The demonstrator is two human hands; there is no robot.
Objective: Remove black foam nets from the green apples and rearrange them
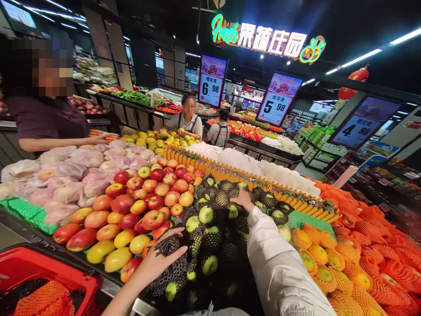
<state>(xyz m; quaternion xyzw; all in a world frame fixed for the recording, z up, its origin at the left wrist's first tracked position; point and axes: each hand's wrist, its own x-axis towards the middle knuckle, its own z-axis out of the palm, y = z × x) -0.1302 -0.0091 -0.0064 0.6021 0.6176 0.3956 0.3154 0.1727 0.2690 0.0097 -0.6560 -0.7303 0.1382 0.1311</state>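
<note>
Green apples (206,214), many in black foam nets, are piled in front of me. At the near left side of the pile, my left hand (161,259) has its thumb and fingers curved around a bunched black foam net (169,246); whether an apple is inside cannot be seen. My right hand (242,199) reaches over the far part of the pile, fingers extended and touching the netted apples there. Nothing clearly sits in its grasp. A white padded sleeve (272,250) covers my right arm.
Red-yellow apples (153,202) and bagged fruit (82,171) lie left. Orange-netted fruit (332,259) is right, beyond a yellow fence divider (237,171). A red basket (42,259) stands at lower left. One person (49,114) is at left; two others are behind the display.
</note>
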